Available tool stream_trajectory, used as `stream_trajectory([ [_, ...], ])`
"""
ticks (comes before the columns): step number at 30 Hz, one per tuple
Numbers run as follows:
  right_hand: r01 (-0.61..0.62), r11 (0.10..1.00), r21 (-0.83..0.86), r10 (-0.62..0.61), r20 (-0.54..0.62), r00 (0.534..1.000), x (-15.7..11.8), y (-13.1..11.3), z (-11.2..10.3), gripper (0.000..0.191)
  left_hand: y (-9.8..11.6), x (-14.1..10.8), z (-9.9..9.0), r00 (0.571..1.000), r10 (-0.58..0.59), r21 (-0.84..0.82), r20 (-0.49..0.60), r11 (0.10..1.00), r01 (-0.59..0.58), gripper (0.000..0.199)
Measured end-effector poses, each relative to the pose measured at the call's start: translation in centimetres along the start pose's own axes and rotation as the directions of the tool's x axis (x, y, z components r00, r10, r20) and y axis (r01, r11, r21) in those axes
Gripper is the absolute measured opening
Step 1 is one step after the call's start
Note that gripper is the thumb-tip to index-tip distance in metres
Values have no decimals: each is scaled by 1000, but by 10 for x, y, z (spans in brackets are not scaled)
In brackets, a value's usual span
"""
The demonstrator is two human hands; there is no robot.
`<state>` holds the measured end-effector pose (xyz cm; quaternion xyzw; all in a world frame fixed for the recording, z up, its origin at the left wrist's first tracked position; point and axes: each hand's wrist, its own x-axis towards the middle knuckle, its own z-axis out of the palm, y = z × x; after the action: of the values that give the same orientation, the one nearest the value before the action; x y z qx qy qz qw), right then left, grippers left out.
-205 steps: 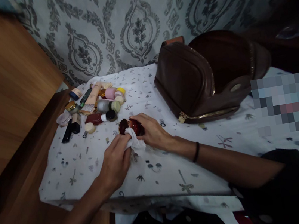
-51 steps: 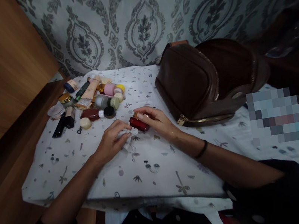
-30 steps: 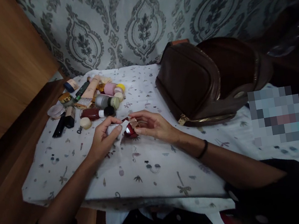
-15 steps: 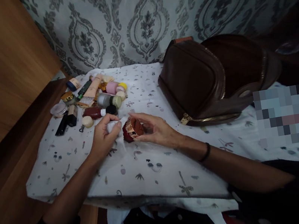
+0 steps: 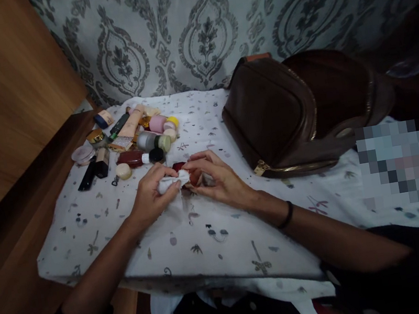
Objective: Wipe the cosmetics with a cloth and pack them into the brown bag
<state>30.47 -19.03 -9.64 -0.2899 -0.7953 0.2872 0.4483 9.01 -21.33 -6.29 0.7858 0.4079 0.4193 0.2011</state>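
Observation:
My left hand pinches a crumpled white cloth between thumb and fingers. The cloth touches a dark red jar with a shiny copper-coloured lid. My right hand is wrapped round the jar from the right, hiding much of it. Both hands are above the white patterned sheet. Just beyond my left hand lie a dark red bottle with a white and black cap end and a small cream-coloured round item.
Several cosmetic tubes and jars lie in a cluster at the back left, among them a peach tube and a black tube. A large brown bag stands open at the right. Wooden furniture borders the left side.
The white cloth has moved right, onto the jar. The jar has been turned in my right hand, so its lid now faces lower and is mostly covered.

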Motion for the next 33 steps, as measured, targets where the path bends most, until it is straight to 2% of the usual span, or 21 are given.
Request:
stream_trajectory([
  [3,3,1000,-15,-2,48,999,1,-2,-2,41,-2,-1,2,1000,23,19,4,1000,-23,6],
  [7,-154,985,83,152,31,988,-1,-1,0,65,-2,0,2,1000,22,16,3,1000,-22,6],
  [9,-223,965,135,223,16,975,-2,1,2,62,-2,0,2,1000,11,3,5,1000,-11,6],
  [11,-243,954,174,245,10,970,-2,3,4,54,-1,1,2,1000,-7,-22,0,1000,7,7],
  [14,-212,958,195,216,0,976,-3,4,4,51,-1,2,1,998,-66,-66,-25,996,64,8],
  [17,-149,976,158,143,44,989,-3,3,2,56,-2,3,1,986,-148,-95,-74,985,141,11],
  [22,59,997,46,-64,124,990,-2,-5,-1,55,-4,4,0,952,-267,-131,-149,960,248,14],
  [25,132,991,23,-134,153,979,-1,-7,0,54,-4,4,0,945,-279,-120,-170,958,261,13],
  [29,66,998,7,-67,127,990,-3,-5,4,57,-3,4,2,961,-237,-83,-144,970,227,14],
  [33,-58,998,27,56,73,996,-7,-3,11,79,-2,4,3,980,-166,-67,-108,985,160,12],
])
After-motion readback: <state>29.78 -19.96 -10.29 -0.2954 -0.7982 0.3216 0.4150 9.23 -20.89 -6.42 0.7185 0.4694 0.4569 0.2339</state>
